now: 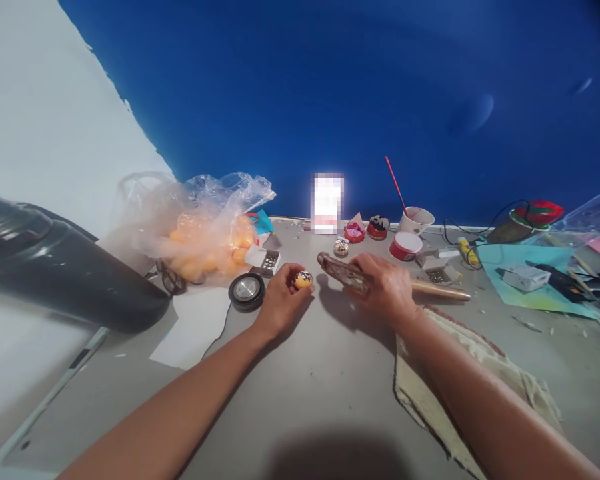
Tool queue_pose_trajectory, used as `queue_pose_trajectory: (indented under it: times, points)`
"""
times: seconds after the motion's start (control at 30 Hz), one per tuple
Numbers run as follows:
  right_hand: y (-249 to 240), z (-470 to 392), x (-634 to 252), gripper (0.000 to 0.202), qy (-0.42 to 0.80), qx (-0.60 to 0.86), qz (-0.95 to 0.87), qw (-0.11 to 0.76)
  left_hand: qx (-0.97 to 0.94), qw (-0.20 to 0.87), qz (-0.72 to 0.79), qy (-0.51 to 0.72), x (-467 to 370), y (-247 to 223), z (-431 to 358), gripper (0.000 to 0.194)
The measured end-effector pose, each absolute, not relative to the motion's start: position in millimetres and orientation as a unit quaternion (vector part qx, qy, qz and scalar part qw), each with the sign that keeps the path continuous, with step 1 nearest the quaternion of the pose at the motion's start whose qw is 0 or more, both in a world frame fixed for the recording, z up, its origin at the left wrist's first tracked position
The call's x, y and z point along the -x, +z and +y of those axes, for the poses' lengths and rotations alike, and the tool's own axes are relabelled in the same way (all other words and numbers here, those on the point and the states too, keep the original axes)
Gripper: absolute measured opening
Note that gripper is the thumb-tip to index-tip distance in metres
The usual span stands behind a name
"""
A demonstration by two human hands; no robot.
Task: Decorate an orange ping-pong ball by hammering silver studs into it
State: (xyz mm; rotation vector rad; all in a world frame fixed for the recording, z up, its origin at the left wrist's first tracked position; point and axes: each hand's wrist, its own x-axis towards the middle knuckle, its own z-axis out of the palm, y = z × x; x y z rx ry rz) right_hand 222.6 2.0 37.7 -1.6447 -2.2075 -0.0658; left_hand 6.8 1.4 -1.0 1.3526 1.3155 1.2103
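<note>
My left hand (283, 297) is closed around a small yellow ball (304, 283), whose top is covered with shiny metal studs. My right hand (383, 288) grips a worn, dark brown hammer-like tool (345, 272), its rounded end pointing left toward the ball but apart from it. A tapered wooden rod (443, 291) shows past the right hand; my fingers hide whether it is the tool's handle. Left of the ball stands an open small box of metal studs (270, 262). Another studded ball (341, 247) sits behind my hands.
A clear plastic bag of orange balls (207, 240) and a dark cylinder (70, 267) are at left, near a round black lid (247, 292). A red-and-white tub (406, 247), a paper cup (418, 219) and a second stud box (436, 272) stand right. A cloth (430, 387) lies under my right forearm.
</note>
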Motion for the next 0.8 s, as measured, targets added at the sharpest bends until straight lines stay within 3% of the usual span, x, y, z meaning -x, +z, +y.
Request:
queue_pose_trajectory:
  times: [0.13,0.33,0.5,0.67,0.8]
  points:
    - [40,-7,-215,0.022,-0.033,0.526,-0.818,0.229,-0.543,0.451,0.516,0.485,-10,5,-2,0.026]
    - [42,-13,-206,0.034,-0.007,0.518,-0.819,0.248,-0.539,0.456,0.513,0.488,-8,8,-2,0.026]
    - [43,-12,-207,0.031,-0.053,0.524,-0.813,0.248,-0.541,0.449,0.522,0.484,-10,10,-3,0.025]
    - [46,-9,-210,0.032,-0.116,0.512,-0.791,0.315,-0.54,0.452,0.524,0.48,-10,6,-2,0.03]
    - [47,-9,-210,0.032,-0.122,0.496,-0.81,0.288,-0.533,0.463,0.521,0.48,-10,6,-2,0.029]
